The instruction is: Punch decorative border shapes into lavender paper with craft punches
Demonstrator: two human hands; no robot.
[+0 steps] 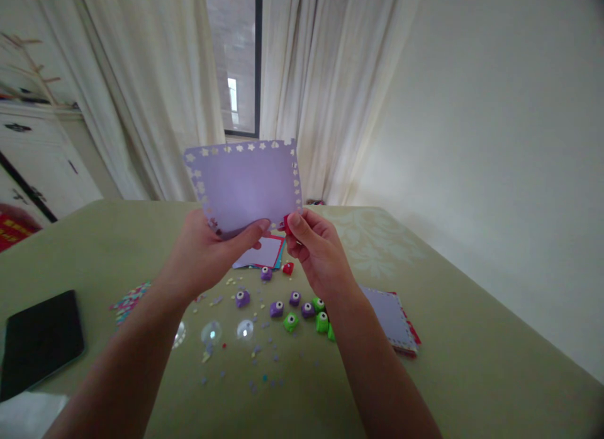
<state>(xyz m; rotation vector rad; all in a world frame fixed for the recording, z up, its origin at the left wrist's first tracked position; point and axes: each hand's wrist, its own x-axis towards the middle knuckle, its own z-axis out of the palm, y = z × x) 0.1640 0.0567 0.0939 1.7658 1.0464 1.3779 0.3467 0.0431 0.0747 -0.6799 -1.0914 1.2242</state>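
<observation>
A sheet of purple paper [250, 184] is held up above the table, with small shapes such as stars and hearts punched along its edges. My left hand [224, 244] grips its lower edge, thumb laid across the front. At the lower right corner my right hand [318, 244] is closed on a small red craft punch [287, 224], which sits at the sheet's edge. Below the hands stand several purple punches [276, 309] and green punches [291, 322] with eye-like buttons, and another red punch [288, 268].
A stack of coloured paper [259, 251] lies behind the punches. Another paper stack [391, 319] is beside my right forearm. Punched paper bits [257, 351] are scattered on the green tablecloth [472, 363]. A black flat object [43, 341] lies at the left.
</observation>
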